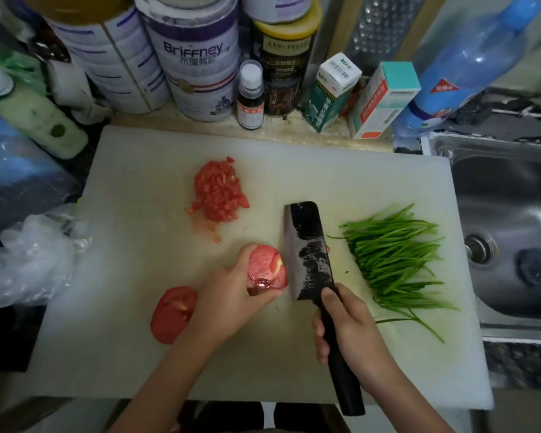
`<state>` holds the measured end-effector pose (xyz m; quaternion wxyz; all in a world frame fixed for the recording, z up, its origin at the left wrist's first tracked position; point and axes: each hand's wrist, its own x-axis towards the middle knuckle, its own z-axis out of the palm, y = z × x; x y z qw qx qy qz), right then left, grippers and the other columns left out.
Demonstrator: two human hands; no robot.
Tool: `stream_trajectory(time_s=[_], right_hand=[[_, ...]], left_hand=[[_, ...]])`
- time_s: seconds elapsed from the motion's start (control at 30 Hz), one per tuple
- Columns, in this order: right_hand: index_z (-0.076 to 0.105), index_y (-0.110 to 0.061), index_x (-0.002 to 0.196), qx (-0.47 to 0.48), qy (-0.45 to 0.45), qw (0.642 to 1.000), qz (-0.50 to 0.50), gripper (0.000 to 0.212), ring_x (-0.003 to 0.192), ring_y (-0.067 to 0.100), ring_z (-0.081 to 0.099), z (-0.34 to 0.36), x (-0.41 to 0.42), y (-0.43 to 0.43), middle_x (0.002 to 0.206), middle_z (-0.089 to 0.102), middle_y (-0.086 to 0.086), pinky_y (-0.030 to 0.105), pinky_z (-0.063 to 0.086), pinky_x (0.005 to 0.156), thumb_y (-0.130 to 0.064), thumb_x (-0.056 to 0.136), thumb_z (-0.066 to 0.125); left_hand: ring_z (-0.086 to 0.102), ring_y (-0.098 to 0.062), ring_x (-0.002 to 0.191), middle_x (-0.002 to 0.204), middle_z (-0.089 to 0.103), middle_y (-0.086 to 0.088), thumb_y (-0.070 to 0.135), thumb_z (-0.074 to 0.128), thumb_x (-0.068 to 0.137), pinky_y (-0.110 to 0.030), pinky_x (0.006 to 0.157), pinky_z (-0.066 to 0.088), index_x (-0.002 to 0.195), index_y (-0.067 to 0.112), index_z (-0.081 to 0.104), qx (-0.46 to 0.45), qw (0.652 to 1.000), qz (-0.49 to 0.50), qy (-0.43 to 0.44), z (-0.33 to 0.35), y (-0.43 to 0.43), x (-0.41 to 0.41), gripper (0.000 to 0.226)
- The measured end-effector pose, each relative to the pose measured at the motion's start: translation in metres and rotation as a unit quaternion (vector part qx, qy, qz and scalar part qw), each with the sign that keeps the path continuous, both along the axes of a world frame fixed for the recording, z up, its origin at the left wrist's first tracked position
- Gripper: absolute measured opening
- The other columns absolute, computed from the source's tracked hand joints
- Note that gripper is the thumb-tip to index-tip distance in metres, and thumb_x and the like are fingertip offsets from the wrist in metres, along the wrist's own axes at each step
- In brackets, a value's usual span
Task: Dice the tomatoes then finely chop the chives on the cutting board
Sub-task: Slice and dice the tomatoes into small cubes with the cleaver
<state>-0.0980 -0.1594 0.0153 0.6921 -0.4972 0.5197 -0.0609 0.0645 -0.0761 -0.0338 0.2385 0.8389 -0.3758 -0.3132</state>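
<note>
Our left hand (pixel 228 295) curls around a tomato piece (pixel 267 267) on the cutting board (pixel 132 182). Our right hand (pixel 347 326) grips the cleaver (pixel 310 248) handle tight.

A cramped home kitchen, plainly: a white cutting board (pixel 138 182) lies on the counter with a steel sink (pixel 512 214) just to its right, big tins (pixel 197 57), small cartons (pixel 384 101), a metal grater (pixel 384 29) and a blue water bottle (pixel 469 64) crowded behind it, crumpled plastic bags (pixel 28 260) at its left
</note>
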Motion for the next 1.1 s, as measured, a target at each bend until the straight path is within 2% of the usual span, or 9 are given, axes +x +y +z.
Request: stream_trajectory(time_s=[0.07, 0.17, 0.3, 0.5, 0.6, 0.83, 0.93, 1.1], right_hand=[[0.041, -0.009, 0.080, -0.015, 0.006, 1.000, 0.012, 0.024, 0.035, 0.020, 0.039, -0.001, 0.002, 0.004, 0.054, 0.047, 0.008, 0.026, 0.037, 0.039, -0.018, 0.101, 0.036], [0.041, -0.010, 0.081, -0.031, 0.012, 0.999, 0.011, 0.023, 0.034, 0.020, 0.040, -0.003, 0.003, 0.008, 0.054, 0.047, 0.007, 0.026, 0.036, 0.039, -0.019, 0.101, 0.036], [0.041, -0.008, 0.084, -0.035, 0.015, 0.999, 0.006, 0.021, 0.034, 0.020, 0.040, -0.004, 0.000, 0.014, 0.053, 0.047, 0.006, 0.026, 0.037, 0.038, -0.019, 0.101, 0.036], [0.039, -0.011, 0.081, -0.084, 0.047, 0.995, 0.030, 0.022, 0.035, 0.021, 0.042, -0.004, 0.007, 0.017, 0.053, 0.047, 0.007, 0.026, 0.037, 0.036, -0.017, 0.101, 0.035], [0.039, -0.014, 0.080, -0.112, 0.062, 0.990, 0.055, 0.022, 0.036, 0.019, 0.045, -0.010, 0.016, 0.007, 0.055, 0.048, 0.007, 0.028, 0.039, 0.038, -0.019, 0.101, 0.035], [0.040, -0.014, 0.080, -0.066, 0.050, 0.996, 0.037, 0.022, 0.032, 0.018, 0.039, -0.002, 0.004, 0.021, 0.055, 0.044, 0.010, 0.023, 0.034, 0.033, -0.017, 0.101, 0.035], [0.038, -0.013, 0.080, -0.086, 0.052, 0.994, 0.051, 0.024, 0.034, 0.018, 0.042, -0.008, 0.016, 0.010, 0.055, 0.047, 0.009, 0.023, 0.036, 0.036, -0.020, 0.102, 0.034], [0.038, -0.013, 0.079, -0.033, 0.029, 0.999, 0.024, 0.024, 0.033, 0.018, 0.039, -0.011, 0.010, 0.010, 0.052, 0.044, 0.005, 0.025, 0.037, 0.037, -0.020, 0.102, 0.035]], left_hand=[[0.068, -0.018, 0.080, 0.083, 0.068, 0.008, 0.059, 0.075, 0.074, -0.032, 0.074, 0.053, 0.145, 0.030, 0.037, -0.014, 1.000, 0.005, -0.020, -0.002, 0.003, -0.004, 0.086], [0.068, -0.019, 0.077, 0.078, 0.066, 0.010, 0.059, 0.074, 0.075, -0.034, 0.073, 0.054, 0.149, 0.027, 0.036, -0.037, 0.998, 0.021, -0.035, -0.005, 0.007, -0.011, 0.089], [0.070, -0.028, 0.085, 0.087, 0.072, 0.002, 0.059, 0.072, 0.077, -0.039, 0.074, 0.055, 0.151, 0.028, 0.034, -0.046, 0.997, 0.040, -0.050, -0.010, 0.007, -0.018, 0.089], [0.070, -0.032, 0.073, 0.082, 0.074, -0.004, 0.045, 0.080, 0.077, -0.037, 0.063, 0.055, 0.145, 0.019, 0.045, -0.079, 0.993, 0.051, -0.065, -0.016, 0.008, -0.026, 0.081], [0.069, -0.037, 0.078, 0.084, 0.073, -0.009, 0.045, 0.080, 0.076, -0.039, 0.067, 0.054, 0.145, 0.021, 0.046, -0.070, 0.994, 0.071, -0.050, -0.019, 0.007, -0.026, 0.081], [0.069, -0.036, 0.085, 0.090, 0.074, -0.009, 0.042, 0.080, 0.077, -0.037, 0.072, 0.053, 0.146, 0.022, 0.044, -0.077, 0.993, 0.081, -0.028, -0.024, 0.008, -0.025, 0.080], [0.070, -0.034, 0.085, 0.092, 0.074, -0.010, 0.039, 0.080, 0.078, -0.036, 0.072, 0.053, 0.147, 0.019, 0.043, -0.084, 0.993, 0.083, -0.022, -0.027, 0.008, -0.025, 0.081], [0.070, -0.032, 0.083, 0.090, 0.074, -0.008, 0.052, 0.071, 0.076, -0.038, 0.071, 0.055, 0.146, 0.021, 0.044, -0.092, 0.992, 0.088, -0.015, -0.028, 0.009, -0.025, 0.081]])
